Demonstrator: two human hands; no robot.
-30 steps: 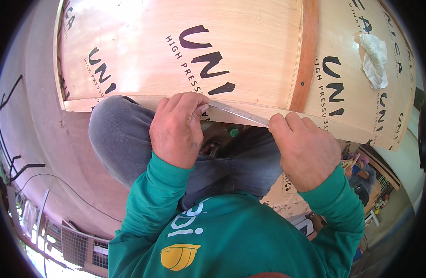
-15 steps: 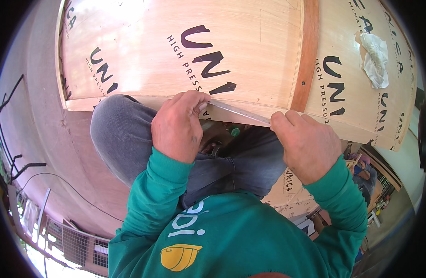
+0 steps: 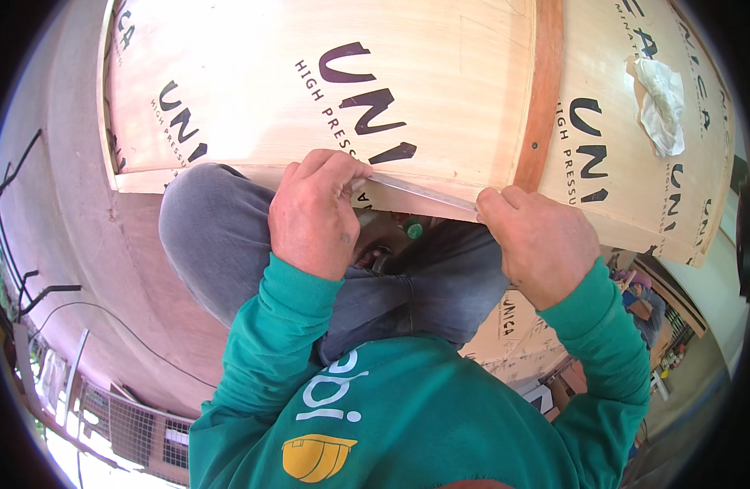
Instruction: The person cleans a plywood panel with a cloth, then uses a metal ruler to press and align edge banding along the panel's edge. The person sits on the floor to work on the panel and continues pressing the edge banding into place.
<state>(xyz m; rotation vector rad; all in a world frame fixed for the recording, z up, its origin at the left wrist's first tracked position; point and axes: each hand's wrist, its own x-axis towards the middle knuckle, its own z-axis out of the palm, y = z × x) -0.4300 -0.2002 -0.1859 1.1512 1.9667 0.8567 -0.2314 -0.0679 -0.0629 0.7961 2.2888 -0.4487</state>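
A large pale wooden panel printed with dark lettering slopes in front of me. Along its near edge, a thin, flat, grey-white strip spans the space between my hands. My left hand pinches the strip's left end between thumb and fingers. On the other end, my right hand is closed with its knuckles up. The strip lies against or just above the panel's edge; exact contact is hard to make out. Its exact kind does not show, and both ends are hidden in my fingers.
A reddish-brown wooden bar crosses the panel, with a crumpled white wrapper to its right. My bent knee presses close to the near edge. Another person is at the right. Bent black rods and a thin cable are at left.
My left hand has shifted very slightly up, away from me, and my right hand slightly too. Both keep their hold on the strip, which stays along the panel's edge.
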